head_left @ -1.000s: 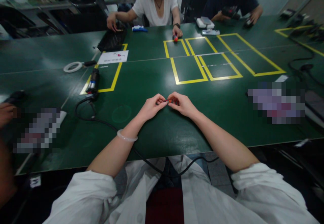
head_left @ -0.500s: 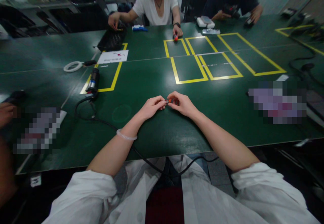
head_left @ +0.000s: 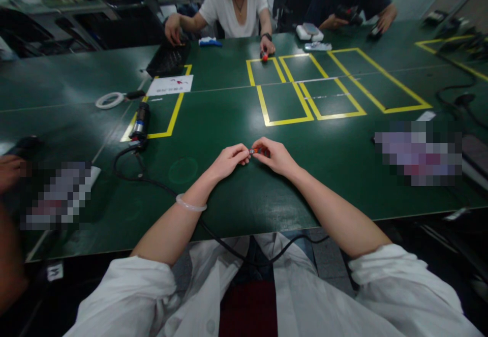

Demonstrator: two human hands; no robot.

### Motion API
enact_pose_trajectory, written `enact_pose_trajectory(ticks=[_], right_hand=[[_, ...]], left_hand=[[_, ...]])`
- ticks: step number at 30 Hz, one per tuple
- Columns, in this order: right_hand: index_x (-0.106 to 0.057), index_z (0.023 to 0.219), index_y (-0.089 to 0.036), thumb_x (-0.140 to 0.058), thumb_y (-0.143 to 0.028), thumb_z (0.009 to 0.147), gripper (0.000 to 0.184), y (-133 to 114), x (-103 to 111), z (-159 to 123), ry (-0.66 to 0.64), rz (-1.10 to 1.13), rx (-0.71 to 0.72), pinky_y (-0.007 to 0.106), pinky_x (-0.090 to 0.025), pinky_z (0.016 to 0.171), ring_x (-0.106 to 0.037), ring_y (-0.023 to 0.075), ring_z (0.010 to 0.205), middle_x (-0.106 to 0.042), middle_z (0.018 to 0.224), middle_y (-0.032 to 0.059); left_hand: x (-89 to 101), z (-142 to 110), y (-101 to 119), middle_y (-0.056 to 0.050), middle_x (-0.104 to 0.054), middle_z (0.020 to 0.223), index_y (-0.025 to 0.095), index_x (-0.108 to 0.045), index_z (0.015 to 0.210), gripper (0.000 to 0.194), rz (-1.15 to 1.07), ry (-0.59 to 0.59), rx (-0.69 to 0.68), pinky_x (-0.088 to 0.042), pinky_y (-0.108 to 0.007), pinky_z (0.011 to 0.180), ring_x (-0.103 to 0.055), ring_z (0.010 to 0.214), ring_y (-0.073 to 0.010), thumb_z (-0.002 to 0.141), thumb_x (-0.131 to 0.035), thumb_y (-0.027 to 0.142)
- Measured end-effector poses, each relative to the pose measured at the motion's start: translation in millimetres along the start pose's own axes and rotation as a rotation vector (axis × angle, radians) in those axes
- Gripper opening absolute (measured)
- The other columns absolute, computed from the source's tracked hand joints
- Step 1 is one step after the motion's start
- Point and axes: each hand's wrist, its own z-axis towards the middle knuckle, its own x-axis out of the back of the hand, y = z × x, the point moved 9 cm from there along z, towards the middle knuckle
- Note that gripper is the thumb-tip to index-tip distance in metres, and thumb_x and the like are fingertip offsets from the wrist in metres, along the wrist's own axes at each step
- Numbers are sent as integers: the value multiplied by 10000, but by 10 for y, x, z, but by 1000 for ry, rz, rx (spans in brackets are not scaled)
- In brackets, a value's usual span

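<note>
Both my hands meet over the green table (head_left: 244, 200), near its front edge. Between their fingertips is a small orange-and-dark part (head_left: 254, 151), mostly covered by my fingers and too small to name. My right hand (head_left: 273, 155) is closed around its right end. At its left end, my left hand (head_left: 233, 158) pinches with thumb and fingers pressed together. A pale bangle (head_left: 190, 205) circles my left wrist.
Yellow tape frames (head_left: 287, 123) mark the table beyond my hands. To the left stand a dark cylindrical tool (head_left: 140, 121) with a black cable, a printed sheet (head_left: 170, 85), a white ring (head_left: 110, 100) and a black tray (head_left: 168, 61). Co-workers sit opposite, one holding a red-tipped object (head_left: 264, 57).
My left fingers have closed more tightly at the small part's left end, and more of the part shows now. My right hand barely moves. Opposite, a co-worker's hand shifts slightly over the black tray.
</note>
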Motion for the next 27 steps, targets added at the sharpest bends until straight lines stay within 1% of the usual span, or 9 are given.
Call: enact_pose_trajectory(ticks=[9, 13, 17, 19, 21, 23, 25, 27], right_hand=[[-605, 999, -189, -591, -232, 881, 127, 26, -24, -7, -12, -30, 4, 272, -425, 683, -572, 149, 725, -651, 911, 36], [-610, 1000, -185, -585, -237, 890, 125, 16, -16, -4, -1, -41, 14, 266, -427, 686, -567, 146, 736, -645, 927, 41], [-618, 988, -179, -592, -257, 893, 125, 28, 17, 1, 34, -5, 15, 260, -429, 683, -548, 134, 709, -648, 897, 32], [-621, 977, -173, -603, -266, 889, 129, 53, 26, 6, 42, 31, -1, 258, -427, 673, -537, 126, 685, -651, 880, 28], [-624, 974, -171, -617, -279, 881, 143, 98, 22, 10, 42, 78, -33, 254, -423, 657, -529, 120, 666, -653, 862, 22], [-625, 982, -171, -634, -297, 868, 170, 164, 6, 14, 41, 140, -76, 249, -417, 638, -523, 115, 650, -651, 840, 15], [-622, 986, -167, -653, -318, 851, 205, 241, -29, 16, 33, 213, -117, 245, -411, 617, -518, 110, 635, -643, 827, 11], [-618, 974, -163, -662, -335, 837, 224, 319, -71, 18, 24, 274, -155, 242, -408, 606, -514, 105, 629, -635, 823, 11]], left_hand=[[-6, -7, 26, -35, -609, 755, 134, -583, 805, 308, 75, -8, -19, -437, -250, 685, -555, 699, -127, 919, -526, 415], [-5, 0, 7, -35, -606, 753, 131, -585, 810, 310, 58, 0, -8, -442, -250, 687, -559, 698, -127, 914, -530, 418], [6, 11, -3, -42, -610, 758, 128, -587, 847, 358, 34, 13, 7, -450, -254, 685, -560, 685, -127, 943, -464, 450], [48, 11, 10, -48, -619, 778, 127, -594, 891, 383, 56, 27, 1, -459, -261, 695, -566, 694, -131, 958, -432, 467], [148, 5, 18, -54, -631, 812, 131, -606, 955, 390, 102, 58, -8, -472, -271, 722, -582, 723, -139, 963, -423, 475], [344, -12, 12, -63, -646, 870, 137, -615, 1020, 393, 184, 122, -18, -484, -290, 775, -604, 782, -154, 967, -415, 472], [661, -54, -8, -81, -653, 984, 147, -625, 1068, 384, 342, 232, -27, -483, -318, 845, -617, 883, -177, 962, -429, 460], [1080, -130, -42, -98, -630, 1126, 158, -627, 1125, 370, 571, 364, -21, -467, -355, 921, -596, 1014, -211, 943, -471, 440]])
